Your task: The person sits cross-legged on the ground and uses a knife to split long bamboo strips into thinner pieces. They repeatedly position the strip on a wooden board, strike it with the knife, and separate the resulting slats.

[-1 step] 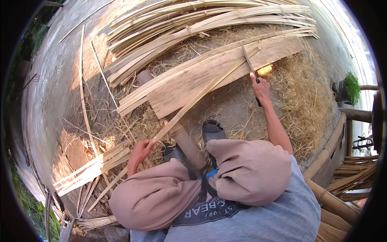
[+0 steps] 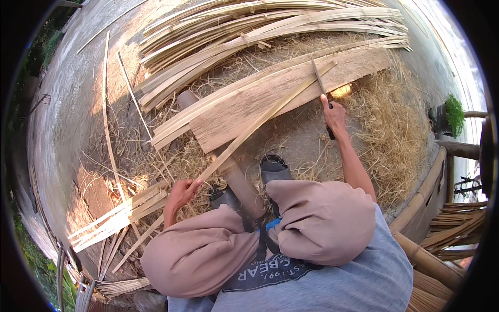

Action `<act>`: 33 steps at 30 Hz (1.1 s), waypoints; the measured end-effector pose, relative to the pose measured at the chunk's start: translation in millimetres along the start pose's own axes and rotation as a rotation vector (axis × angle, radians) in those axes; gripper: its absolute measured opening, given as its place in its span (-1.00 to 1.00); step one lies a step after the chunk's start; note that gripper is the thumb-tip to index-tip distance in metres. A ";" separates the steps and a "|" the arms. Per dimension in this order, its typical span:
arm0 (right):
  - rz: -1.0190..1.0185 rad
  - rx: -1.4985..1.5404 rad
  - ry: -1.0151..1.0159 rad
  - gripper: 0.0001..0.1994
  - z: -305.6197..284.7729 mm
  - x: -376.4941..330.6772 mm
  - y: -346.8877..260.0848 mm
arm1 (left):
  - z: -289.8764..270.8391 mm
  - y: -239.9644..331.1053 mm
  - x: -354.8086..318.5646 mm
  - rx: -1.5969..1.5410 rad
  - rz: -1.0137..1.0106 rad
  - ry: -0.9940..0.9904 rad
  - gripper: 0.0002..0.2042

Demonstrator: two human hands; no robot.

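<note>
Bamboo lies everywhere on the ground in front of us: a heap of split strips (image 2: 270, 26) at the top, a smaller bundle (image 2: 117, 216) at the lower left, and dry shavings (image 2: 395, 135) spread around; we sit with both knees (image 2: 270, 234) drawn up in beige trousers, and our dark shoes (image 2: 274, 169) rest on the ground beside a round bamboo pole (image 2: 236, 179). Our left hand (image 2: 182, 193) is closed around the near end of one long thin strip (image 2: 260, 122), the fingers wrapped on it; this strip runs diagonally up to the right, across a wide flat board (image 2: 249, 104) that lies over the shavings. Our right hand (image 2: 334, 115) is closed on the dark handle of a knife (image 2: 318, 78); the blade points up and away from us, and it meets the far part of the strip on the board, near a bright spot of sunlight. At the right edge we see thick bamboo poles (image 2: 426, 197) and a small green plant (image 2: 455, 114).
</note>
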State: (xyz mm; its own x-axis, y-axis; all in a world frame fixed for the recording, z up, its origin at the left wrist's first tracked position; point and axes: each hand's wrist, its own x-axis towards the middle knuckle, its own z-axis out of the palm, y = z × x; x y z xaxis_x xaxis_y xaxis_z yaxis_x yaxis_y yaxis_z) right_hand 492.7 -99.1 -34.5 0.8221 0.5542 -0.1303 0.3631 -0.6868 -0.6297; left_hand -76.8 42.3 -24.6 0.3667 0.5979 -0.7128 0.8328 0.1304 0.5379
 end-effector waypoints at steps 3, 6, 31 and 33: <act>-0.090 0.060 -0.197 -0.22 49.1 -60.8 -32.7 | 17.6 46.9 -1.6 0.011 0.092 0.159 -0.43; -0.291 -0.067 -0.501 -0.33 59.0 -156.5 -72.1 | 40.4 96.2 3.6 0.082 0.204 0.284 -0.39; -0.114 -0.175 -0.138 -0.26 -23.7 -11.8 3.6 | -33.1 -4.5 -52.8 0.006 0.032 0.131 -0.46; -0.400 -0.257 -0.205 -0.23 -0.9 -38.7 4.1 | -33.2 2.6 -46.3 -0.009 0.045 0.149 -0.47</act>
State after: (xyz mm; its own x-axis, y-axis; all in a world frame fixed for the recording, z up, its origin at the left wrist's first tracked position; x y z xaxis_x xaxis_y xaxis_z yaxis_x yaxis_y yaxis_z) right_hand 462.8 -123.8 -31.3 0.5031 0.8604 -0.0814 0.7488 -0.4810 -0.4561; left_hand -105.5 41.2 24.7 0.3373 0.7139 -0.6137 0.8132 0.1075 0.5720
